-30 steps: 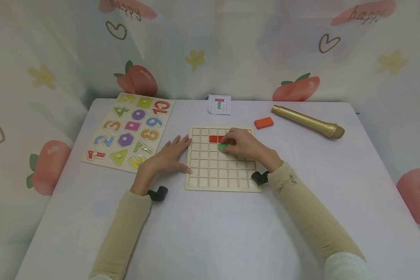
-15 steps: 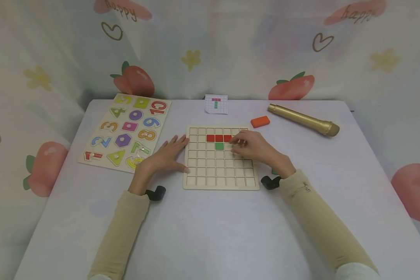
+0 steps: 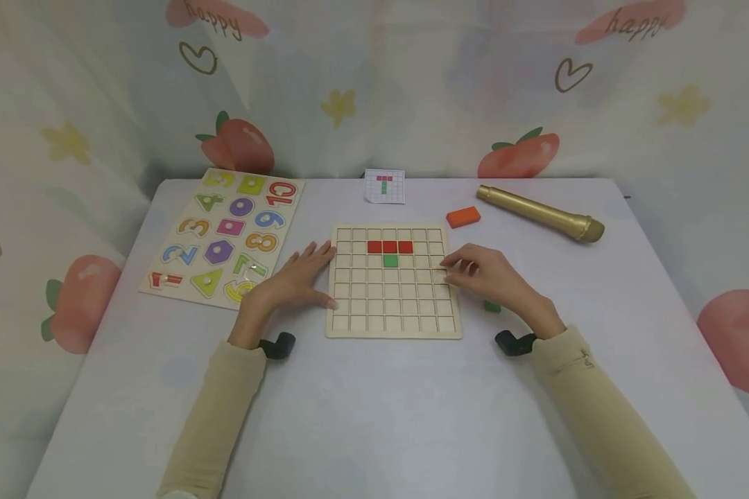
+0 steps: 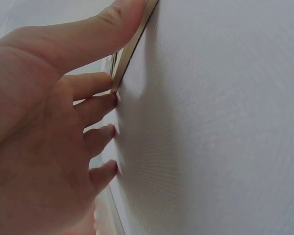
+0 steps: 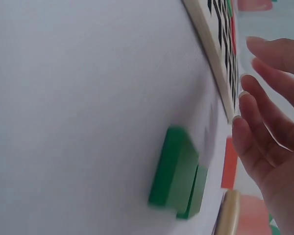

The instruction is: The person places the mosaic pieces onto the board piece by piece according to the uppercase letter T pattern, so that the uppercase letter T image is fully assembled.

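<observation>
My left hand point(image 3: 295, 283) lies with fingers spread along the left edge of a pale wooden grid board point(image 3: 374, 312); in the left wrist view its thumb point(image 4: 112, 29) touches that edge. On the board, three red squares point(image 3: 390, 247) form a row with one green square point(image 3: 390, 260) beneath the middle one. My right hand point(image 3: 489, 276), fingers loosely bent and holding nothing, hovers over the board's right edge. Below it on the table lie green blocks point(image 5: 174, 171), two showing side by side in the right wrist view; the hand partly hides them in the head view.
Behind the board stands a small card point(image 3: 384, 187) printted with a red and green T. An orange block point(image 3: 463, 217) and a gold toy microphone point(image 3: 539, 213) lie at the back right. A number puzzle board point(image 3: 186, 284) lies at the left.
My right hand has let go of the green square on the board and moved right, off the coloured squares, uncovering the third red one. My left hand stays at the board's edge.
</observation>
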Demonstrator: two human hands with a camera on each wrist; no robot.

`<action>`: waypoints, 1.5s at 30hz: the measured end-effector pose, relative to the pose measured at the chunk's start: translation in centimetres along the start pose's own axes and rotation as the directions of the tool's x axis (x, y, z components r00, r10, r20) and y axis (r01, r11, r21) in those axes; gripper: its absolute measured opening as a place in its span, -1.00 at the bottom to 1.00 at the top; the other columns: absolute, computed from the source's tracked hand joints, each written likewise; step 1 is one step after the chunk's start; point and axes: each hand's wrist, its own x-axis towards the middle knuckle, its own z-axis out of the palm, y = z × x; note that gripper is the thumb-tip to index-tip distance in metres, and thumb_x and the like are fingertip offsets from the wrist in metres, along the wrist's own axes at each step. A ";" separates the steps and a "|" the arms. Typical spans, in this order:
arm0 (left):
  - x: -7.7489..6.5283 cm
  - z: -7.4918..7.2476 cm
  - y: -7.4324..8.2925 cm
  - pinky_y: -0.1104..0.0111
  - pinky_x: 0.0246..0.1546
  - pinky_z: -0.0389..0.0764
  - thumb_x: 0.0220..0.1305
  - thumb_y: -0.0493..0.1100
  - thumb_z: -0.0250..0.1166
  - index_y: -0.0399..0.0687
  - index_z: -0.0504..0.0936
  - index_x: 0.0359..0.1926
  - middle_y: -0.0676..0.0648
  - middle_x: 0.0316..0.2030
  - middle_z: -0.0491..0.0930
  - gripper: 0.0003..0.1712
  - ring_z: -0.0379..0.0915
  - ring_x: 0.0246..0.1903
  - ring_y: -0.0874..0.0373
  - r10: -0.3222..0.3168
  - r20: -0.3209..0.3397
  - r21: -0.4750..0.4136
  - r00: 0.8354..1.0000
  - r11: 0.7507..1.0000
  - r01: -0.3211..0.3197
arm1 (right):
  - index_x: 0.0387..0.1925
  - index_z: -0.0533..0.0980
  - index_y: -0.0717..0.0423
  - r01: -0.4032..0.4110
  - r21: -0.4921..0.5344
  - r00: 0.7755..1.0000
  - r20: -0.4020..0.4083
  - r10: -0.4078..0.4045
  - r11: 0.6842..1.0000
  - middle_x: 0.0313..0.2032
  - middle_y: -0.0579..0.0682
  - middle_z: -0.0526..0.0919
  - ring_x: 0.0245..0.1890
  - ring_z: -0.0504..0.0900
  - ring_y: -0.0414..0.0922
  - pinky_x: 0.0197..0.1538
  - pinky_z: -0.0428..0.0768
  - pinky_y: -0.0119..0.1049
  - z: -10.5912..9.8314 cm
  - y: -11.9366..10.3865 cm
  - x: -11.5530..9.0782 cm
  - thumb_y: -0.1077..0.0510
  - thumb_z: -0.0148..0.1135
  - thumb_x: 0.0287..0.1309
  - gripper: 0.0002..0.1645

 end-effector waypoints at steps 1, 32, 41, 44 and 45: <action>0.0 0.0 0.0 -0.01 0.65 -0.39 0.15 0.05 0.55 -0.10 -0.06 0.65 -0.12 0.66 -0.22 0.27 -0.48 0.65 -0.12 -0.001 0.000 0.000 1.000 1.000 0.001 | 0.00 0.69 0.17 -0.006 -0.003 1.000 -0.001 0.006 1.000 -0.11 0.04 0.72 -0.18 0.59 -0.06 -0.07 0.61 -0.22 -0.1 0.2 -0.3 0.21 0.42 0.23 -0.70; 0.1 0.2 -0.1 0.02 0.65 -0.42 0.14 0.05 0.56 -0.07 -0.08 0.66 -0.09 0.67 -0.23 0.29 -0.50 0.65 -0.09 -0.011 0.001 -0.002 1.000 1.000 0.011 | 0.20 0.58 0.15 -0.188 0.006 0.976 0.116 0.186 0.982 0.09 0.10 0.62 0.03 0.48 -0.02 0.02 0.47 -0.44 -3.3 5.3 -5.1 0.26 0.37 0.23 -0.51; 0.2 0.2 -0.1 0.03 0.65 -0.42 0.14 0.05 0.55 -0.05 -0.09 0.66 -0.07 0.67 -0.23 0.29 -0.51 0.65 -0.06 -0.013 0.001 -0.001 1.000 1.000 0.013 | 0.10 0.63 0.17 -0.157 -0.041 0.987 0.040 0.158 0.987 -0.05 0.08 0.67 -0.06 0.53 -0.03 0.03 0.51 -0.35 -2.6 5.6 -4.8 0.28 0.42 0.19 -0.58; 0.2 0.2 -0.1 0.03 0.65 -0.42 0.15 0.05 0.55 -0.06 -0.09 0.66 -0.07 0.67 -0.23 0.28 -0.51 0.65 -0.06 -0.011 0.004 -0.002 1.000 1.000 0.011 | 0.05 0.66 0.20 -0.137 -0.076 0.990 0.014 0.138 0.988 -0.10 0.08 0.68 -0.10 0.55 -0.02 0.01 0.52 -0.25 -2.5 5.2 -4.6 0.29 0.44 0.17 -0.62; 0.2 0.2 -0.1 0.03 0.65 -0.42 0.15 0.05 0.55 -0.06 -0.08 0.66 -0.08 0.67 -0.23 0.28 -0.51 0.65 -0.07 -0.008 0.004 -0.004 1.000 1.000 0.008 | 0.04 0.67 0.20 -0.135 -0.085 0.991 0.008 0.137 0.987 -0.11 0.08 0.68 -0.10 0.56 -0.02 0.00 0.52 -0.23 -2.4 5.1 -4.6 0.29 0.44 0.17 -0.63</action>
